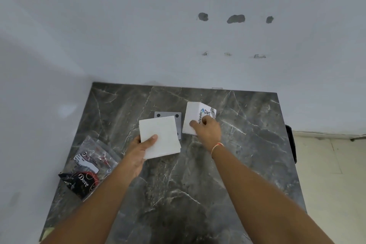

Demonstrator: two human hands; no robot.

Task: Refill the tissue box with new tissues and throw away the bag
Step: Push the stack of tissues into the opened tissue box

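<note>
My left hand (143,143) holds a square stack of white tissues (161,134) just above the dark marble table (198,184), thumb on top. To its right my right hand (208,128) grips a white tissue box (193,117) with printed lettering, tilted on its edge. A grey plate with black dots (168,115), perhaps the box's base, lies flat behind the stack and is partly hidden by it. The clear plastic tissue bag (90,164), with a black and red printed end, lies crumpled at the table's left edge.
The table stands in a corner, with white walls behind and to the left. A dark object (291,140) hangs off the table's right edge. Light tiled floor (326,174) shows to the right.
</note>
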